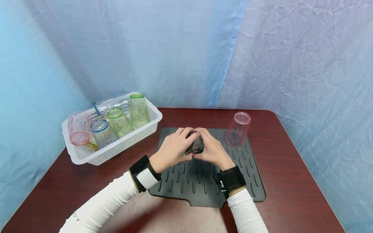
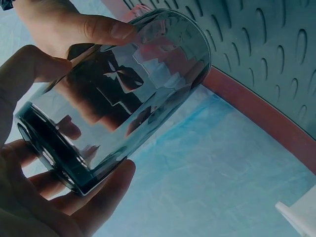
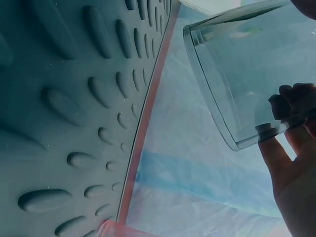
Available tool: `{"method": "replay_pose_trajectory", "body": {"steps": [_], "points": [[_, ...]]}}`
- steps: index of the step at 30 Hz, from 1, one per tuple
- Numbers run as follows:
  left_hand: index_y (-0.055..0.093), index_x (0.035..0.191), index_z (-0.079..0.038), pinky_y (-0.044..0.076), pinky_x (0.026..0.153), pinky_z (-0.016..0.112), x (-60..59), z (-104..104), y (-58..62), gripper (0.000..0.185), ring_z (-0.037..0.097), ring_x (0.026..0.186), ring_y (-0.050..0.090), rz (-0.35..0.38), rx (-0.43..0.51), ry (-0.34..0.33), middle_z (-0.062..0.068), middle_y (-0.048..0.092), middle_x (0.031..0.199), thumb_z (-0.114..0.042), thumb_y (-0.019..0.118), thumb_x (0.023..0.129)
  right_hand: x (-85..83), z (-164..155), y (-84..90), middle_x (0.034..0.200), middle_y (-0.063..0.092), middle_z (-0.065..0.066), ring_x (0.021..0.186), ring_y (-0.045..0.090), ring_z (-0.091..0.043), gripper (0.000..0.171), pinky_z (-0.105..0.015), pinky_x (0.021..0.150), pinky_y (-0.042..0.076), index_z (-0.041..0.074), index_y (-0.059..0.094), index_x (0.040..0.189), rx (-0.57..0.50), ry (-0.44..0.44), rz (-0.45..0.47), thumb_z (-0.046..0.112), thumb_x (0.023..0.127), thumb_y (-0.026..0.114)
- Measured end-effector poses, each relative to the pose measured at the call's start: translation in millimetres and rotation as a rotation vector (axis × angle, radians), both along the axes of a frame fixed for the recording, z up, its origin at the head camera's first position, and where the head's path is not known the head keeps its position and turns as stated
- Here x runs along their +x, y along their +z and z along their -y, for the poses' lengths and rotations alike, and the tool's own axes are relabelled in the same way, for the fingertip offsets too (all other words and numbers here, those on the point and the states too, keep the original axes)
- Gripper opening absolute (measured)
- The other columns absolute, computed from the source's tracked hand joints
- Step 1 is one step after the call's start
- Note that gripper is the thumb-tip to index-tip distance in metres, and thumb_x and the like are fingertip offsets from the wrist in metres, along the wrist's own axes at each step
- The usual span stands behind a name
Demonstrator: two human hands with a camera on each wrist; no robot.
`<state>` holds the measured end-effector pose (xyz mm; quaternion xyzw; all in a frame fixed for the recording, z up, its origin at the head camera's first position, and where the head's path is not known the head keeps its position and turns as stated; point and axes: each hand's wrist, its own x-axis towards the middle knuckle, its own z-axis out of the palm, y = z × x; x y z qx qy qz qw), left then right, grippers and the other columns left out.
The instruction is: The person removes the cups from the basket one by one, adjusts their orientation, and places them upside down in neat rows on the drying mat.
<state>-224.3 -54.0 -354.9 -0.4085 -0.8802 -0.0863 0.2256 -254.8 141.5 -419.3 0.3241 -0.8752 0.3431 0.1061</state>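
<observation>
Over the mat (image 1: 198,184), left hand (image 1: 175,145) and right hand (image 1: 215,149), both half curled, grip a grey glass (image 2: 123,94) from opposite sides, probably to keep it steady

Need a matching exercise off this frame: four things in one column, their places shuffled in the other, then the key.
Column one
1. Dark grey ridged mat
2. Pair of green transparent glasses
3. Smoke-grey transparent glass
4. White perforated plastic basket

Column two
A. At the left side of the dark red-brown table
B. Held between the left hand and the right hand
C. Lying flat, beneath both hands
D. Inside the basket

Right pairs: 1-C, 2-D, 3-B, 4-A
</observation>
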Motion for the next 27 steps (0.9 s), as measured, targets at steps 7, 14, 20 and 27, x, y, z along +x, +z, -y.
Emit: {"method": "replay_pose_trajectory", "body": {"steps": [7,14,20,27], "points": [[0.054,0.133,-0.010,0.054,0.058,0.036,-1.7,2.9,-3.1,0.066,0.029,0.108,0.055,0.067,0.027,0.048,0.015,0.051,0.126,-0.024,0.081,0.075,-5.9,1.2,-2.9,0.140,0.042,-0.008,0.116,0.051,-0.023,0.080,-0.044,0.085,0.050,0.011,0.040,0.141,-0.018,0.031,0.038,0.022,0.075,0.083],[0.040,0.144,-0.007,0.056,0.063,0.039,-4.8,11.2,-7.8,0.088,0.031,0.110,0.054,0.132,0.128,0.121,0.016,0.048,0.131,-0.025,0.086,0.071,-15.3,1.5,-7.7,0.132,0.047,-0.008,0.111,0.053,-0.022,0.079,-0.045,0.088,0.048,0.010,0.044,0.137,-0.060,0.030,0.080,0.026,0.072,0.085],[0.040,0.144,-0.007,0.054,0.059,0.039,-8.5,25.4,-12.7,0.091,0.031,0.105,0.055,0.128,0.171,0.212,0.016,0.050,0.128,-0.025,0.088,0.069,-22.9,-2.8,-10.1,0.129,0.049,-0.008,0.116,0.050,-0.022,0.079,-0.046,0.095,0.044,0.010,0.046,0.136,-0.133,0.043,0.120,0.026,0.070,0.087],[0.054,0.131,-0.005,0.053,0.063,0.040,-8.2,44.4,-23.1,0.064,0.030,0.100,0.057,0.143,0.204,0.274,0.014,0.056,0.120,-0.021,0.082,0.076,-35.4,-8.9,-14.1,0.124,0.050,-0.006,0.112,0.049,-0.019,0.077,-0.045,0.093,0.044,0.013,0.049,0.134,-0.183,0.013,0.156,0.025,0.070,0.088]]}}
